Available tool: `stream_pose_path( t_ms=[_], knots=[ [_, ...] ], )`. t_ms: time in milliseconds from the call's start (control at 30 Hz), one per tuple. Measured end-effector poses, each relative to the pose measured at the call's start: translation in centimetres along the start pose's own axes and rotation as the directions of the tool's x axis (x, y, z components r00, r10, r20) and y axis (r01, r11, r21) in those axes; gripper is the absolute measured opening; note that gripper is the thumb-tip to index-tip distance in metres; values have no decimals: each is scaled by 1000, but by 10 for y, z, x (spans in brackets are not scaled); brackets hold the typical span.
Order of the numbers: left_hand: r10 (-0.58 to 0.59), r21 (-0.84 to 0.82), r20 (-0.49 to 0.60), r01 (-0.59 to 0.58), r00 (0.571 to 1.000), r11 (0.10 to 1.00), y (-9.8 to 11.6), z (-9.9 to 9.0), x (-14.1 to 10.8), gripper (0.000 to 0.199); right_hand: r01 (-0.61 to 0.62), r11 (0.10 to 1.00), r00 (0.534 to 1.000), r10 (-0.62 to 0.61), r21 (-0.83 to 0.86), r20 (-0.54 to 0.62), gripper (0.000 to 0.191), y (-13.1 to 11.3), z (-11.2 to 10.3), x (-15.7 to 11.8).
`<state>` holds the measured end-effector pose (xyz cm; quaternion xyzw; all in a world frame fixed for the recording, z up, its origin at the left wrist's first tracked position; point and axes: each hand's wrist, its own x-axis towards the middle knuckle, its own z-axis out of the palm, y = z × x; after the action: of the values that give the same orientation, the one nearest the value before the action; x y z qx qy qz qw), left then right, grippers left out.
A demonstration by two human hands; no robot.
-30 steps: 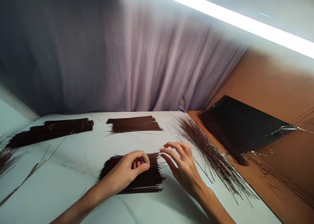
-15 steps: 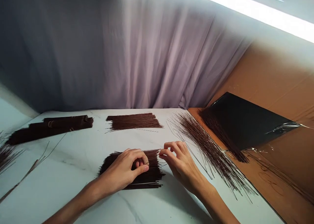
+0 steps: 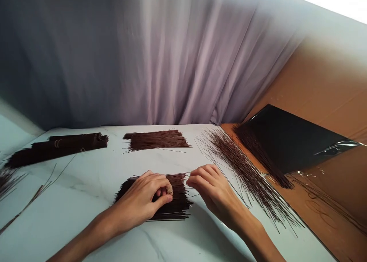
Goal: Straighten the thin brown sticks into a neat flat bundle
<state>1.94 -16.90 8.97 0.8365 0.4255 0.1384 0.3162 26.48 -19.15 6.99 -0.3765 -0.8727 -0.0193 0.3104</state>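
A flat layer of thin dark brown sticks (image 3: 180, 200) lies side by side on the white table in front of me. My left hand (image 3: 147, 195) rests over its middle, fingers curled and thumb against the index finger, which wears a tan bandage. What sits in that pinch, if anything, is hidden. At the layer's right ends is my right hand (image 3: 208, 185), with thumb and fingertips pressed together. Anything between those fingertips is too thin or too covered to make out. A few stick ends poke out below the right fingertips.
A second layer of sticks (image 3: 156, 139) lies farther back. Tied dark bundles (image 3: 65, 147) are at the back left, with a few loose strands (image 3: 40, 191) nearer. A loose pile of sticks (image 3: 249, 172) runs along the right edge, beside a black sheet (image 3: 289, 139) on brown covering.
The right hand's fingers have drawn closer together at the ends of the sticks. My left hand has hardly moved. The view has shifted slightly.
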Motion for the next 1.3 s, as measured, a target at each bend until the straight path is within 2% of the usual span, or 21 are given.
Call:
stream_pose_path(
  t_ms=[133, 267, 433, 600, 700, 800, 933, 1133, 1300],
  knots=[
    [27, -8, 27, -27, 999, 1000, 1, -1, -3, 14, -63, 997, 997, 65, -35, 49, 16, 1, 5, -1],
    [35, -22, 41, -34, 999, 999, 2, -3, -4, 16, -29, 998, 993, 35, -53, 116, 20, 2, 7, -2],
    [-20, -60, 31, 22, 999, 998, 5, -4, -3, 12, -48, 992, 994, 59, -114, 92, 20, 1, 9, -1],
    [-43, -98, 12, 44, 999, 994, 2, -6, -4, 12, -93, 994, 992, 98, -63, 77, 14, -2, 1, 1],
    [-70, -92, 13, 71, 997, 993, 0, -8, -4, 13, -105, 993, 993, 108, -55, 40, 26, 2, -4, 0],
    [-85, -88, 26, 87, 996, 992, -1, -10, -2, 15, -93, 992, 996, 94, -85, 4, 24, 6, -3, -2],
    [-56, -105, 42, 60, 998, 993, -1, -10, -2, 16, -57, 995, 998, 59, -81, 26, 20, 9, 1, -4],
    [9, -184, 113, 12, 994, 983, -3, -12, -7, 13, -24, 1000, 997, 25, -14, 68, 22, 11, -4, -4],
    [72, -127, 148, -53, 986, 991, 4, -15, -11, 12, -72, 997, 986, 75, -26, 145, 19, 10, -4, -4]
  ],
)
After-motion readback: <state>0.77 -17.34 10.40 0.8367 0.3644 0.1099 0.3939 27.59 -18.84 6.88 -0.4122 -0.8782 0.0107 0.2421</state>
